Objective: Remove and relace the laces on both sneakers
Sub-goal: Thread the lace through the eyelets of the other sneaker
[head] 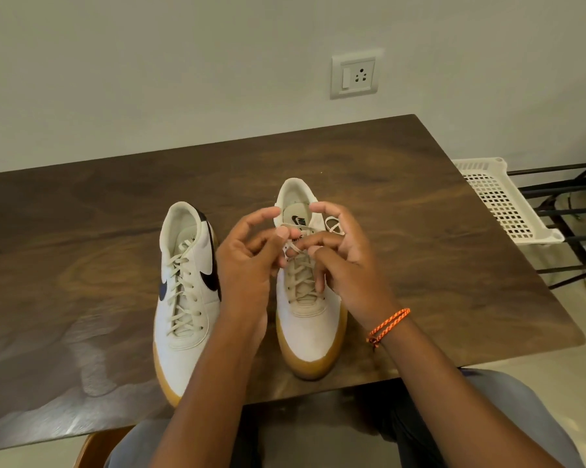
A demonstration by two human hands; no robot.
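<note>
Two white sneakers with gum soles stand side by side on the table, toes toward me. The left sneaker point(187, 292) is fully laced with a cream lace. Over the tongue of the right sneaker point(310, 319) both hands work its cream lace point(298, 246). My left hand point(251, 261) pinches a strand between thumb and fingers. My right hand point(342, 261), with an orange cord bracelet at the wrist, pinches the lace from the other side. A loose loop of lace point(334, 225) lies past my right fingers. The upper eyelets are hidden by my fingers.
The dark wooden table point(437, 265) ends close to my lap. A white perforated plastic basket point(501, 197) sits on a black metal rack at the right, with another shoe on the floor below. A wall socket point(356, 76) is behind.
</note>
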